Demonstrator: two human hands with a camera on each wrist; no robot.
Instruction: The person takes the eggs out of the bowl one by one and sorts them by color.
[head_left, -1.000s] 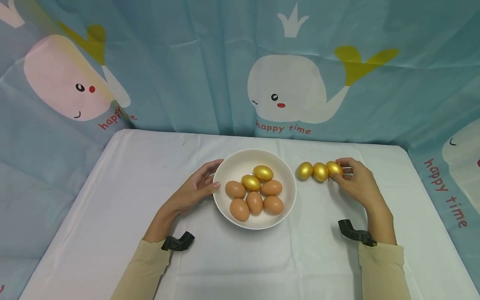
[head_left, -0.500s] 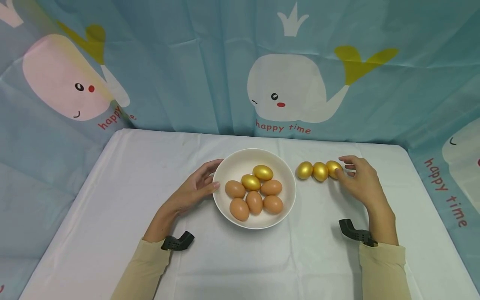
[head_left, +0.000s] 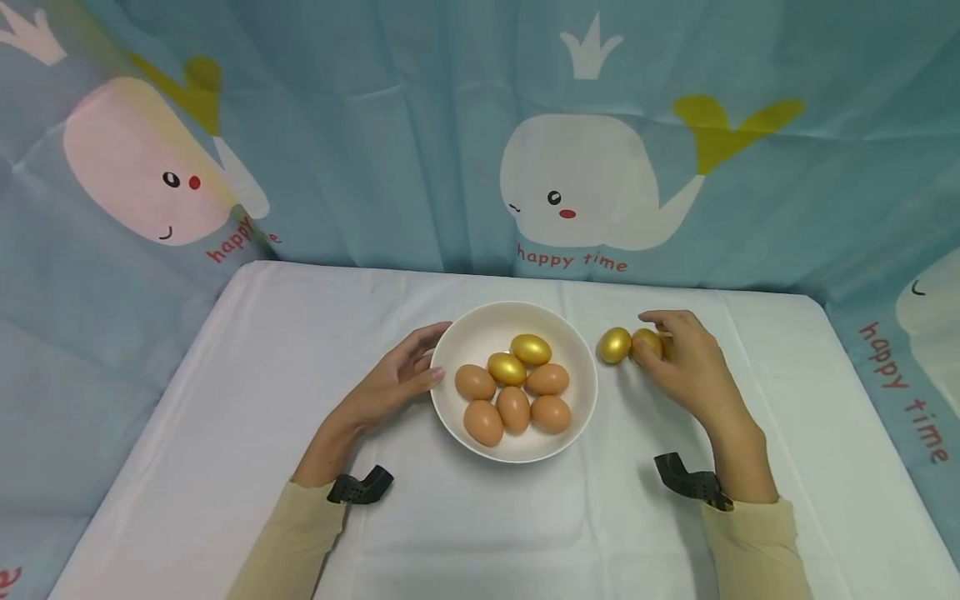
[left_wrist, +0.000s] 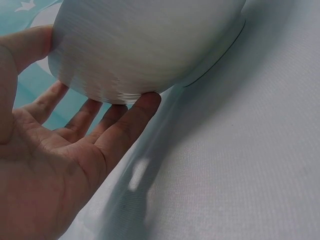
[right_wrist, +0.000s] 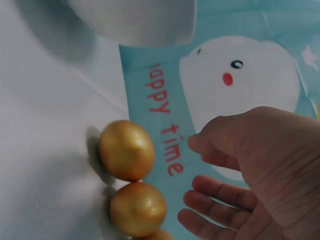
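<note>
A white bowl [head_left: 573, 400] on the table holds several brown eggs [head_left: 483, 422] and two golden eggs [head_left: 531, 350]. My left hand [head_left: 390, 383] holds the bowl at its left side, thumb at the rim; fingertips [left_wrist: 150, 100] lie against the outer wall in the left wrist view. Right of the bowl is a row of golden eggs [head_left: 614, 345]. My right hand [head_left: 686, 362] hovers at this row, thumb overlapping the second egg [head_left: 647, 343] in the head view. The right wrist view has its loosely bent fingers apart from the eggs, a third one [right_wrist: 155, 235] partly showing.
A white cloth [head_left: 465, 533] covers the table. Blue curtain [head_left: 420, 150] with printed whales hangs along its back and sides. A black wrist mount [head_left: 362, 485] sits on the left forearm, another black mount [head_left: 690, 481] on the right one.
My right hand has shifted left along the golden egg row, from the rightmost egg toward the middle one, now hiding the rightmost in the head view. The left hand stays on the bowl.
</note>
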